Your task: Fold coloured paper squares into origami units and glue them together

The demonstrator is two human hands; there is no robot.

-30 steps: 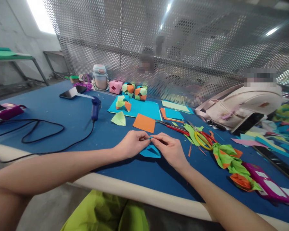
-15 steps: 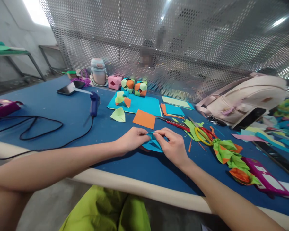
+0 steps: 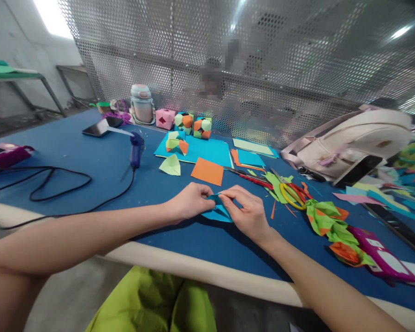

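Note:
A folded blue paper (image 3: pixel 218 214) is held between both hands near the table's front edge. My left hand (image 3: pixel 191 201) pinches its left side, and my right hand (image 3: pixel 246 208) grips the upper right part between thumb and fingers. Just beyond them lies an orange sheet (image 3: pixel 207 171), with a folded light green piece (image 3: pixel 170 165) to its left. A partly assembled paper shape (image 3: pixel 176 143) in green, orange and blue sits on large blue sheets (image 3: pixel 214 151). The fingers hide part of the folds.
At the left are a blue glue gun (image 3: pixel 135 152) with its cord and a tablet (image 3: pixel 102 127). Behind stand a bottle (image 3: pixel 142 105) and paper cubes (image 3: pixel 202 128). Scissors (image 3: pixel 292 195), crumpled paper (image 3: pixel 323 216), a purple box (image 3: pixel 380 258) and a backpack (image 3: pixel 352 138) occupy the right.
The blue paper has tilted slightly in my hands, and its reddish underside no longer shows. Both hands keep nearly the same place and grip.

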